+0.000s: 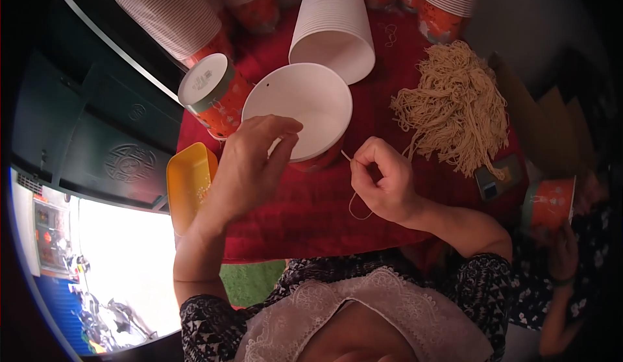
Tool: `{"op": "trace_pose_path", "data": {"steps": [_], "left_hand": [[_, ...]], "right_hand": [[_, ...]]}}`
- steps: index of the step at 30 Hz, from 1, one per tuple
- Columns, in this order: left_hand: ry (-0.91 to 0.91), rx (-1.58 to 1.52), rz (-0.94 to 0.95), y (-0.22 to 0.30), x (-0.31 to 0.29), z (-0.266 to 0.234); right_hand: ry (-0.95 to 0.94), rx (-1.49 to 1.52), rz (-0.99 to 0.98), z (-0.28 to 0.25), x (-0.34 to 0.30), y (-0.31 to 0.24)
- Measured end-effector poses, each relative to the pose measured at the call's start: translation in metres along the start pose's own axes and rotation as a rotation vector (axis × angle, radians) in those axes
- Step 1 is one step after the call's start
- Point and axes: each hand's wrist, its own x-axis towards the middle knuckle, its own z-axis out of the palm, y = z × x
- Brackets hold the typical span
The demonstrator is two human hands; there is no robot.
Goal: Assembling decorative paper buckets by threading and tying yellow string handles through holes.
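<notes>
A white-lined paper bucket with a red printed outside stands with its mouth tilted toward me, and a small dark hole shows near its far left rim. My left hand lies over its near left rim. Thumb and forefinger are brought together in a pinch there; anything between them is too small to make out. To the right of the bucket, my right hand pinches a thin beige cord. One short end sticks out toward the bucket, and a loop hangs below the fingers. A heap of similar cords lies beyond my right hand.
A nested stack of white buckets lies behind. Wrapped stacks line the table's far edge. An upturned printed bucket and a yellow tray sit left. At the right, another person's hand holds a printed bucket.
</notes>
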Motion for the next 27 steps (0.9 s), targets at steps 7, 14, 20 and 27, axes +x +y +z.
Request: {"op": "trace_pose_path", "data": {"steps": [7, 14, 20, 27], "left_hand": [[-0.335, -0.224, -0.113, -0.018, 0.027, -0.006], [-0.560, -0.293, -0.065, -0.028, 0.042, 0.002], [-0.639, -0.334, -0.048, -0.028, 0.049, 0.005], [-0.679, -0.363, -0.024, -0.030, 0.055, 0.014]], "right_hand": [[-0.004, -0.071, 0.057, 0.006, 0.002, 0.004], [0.004, -0.105, 0.102, 0.012, 0.006, 0.006], [0.010, -0.106, 0.099, 0.015, 0.007, 0.010], [0.033, -0.099, 0.087, 0.021, 0.010, 0.016]]}}
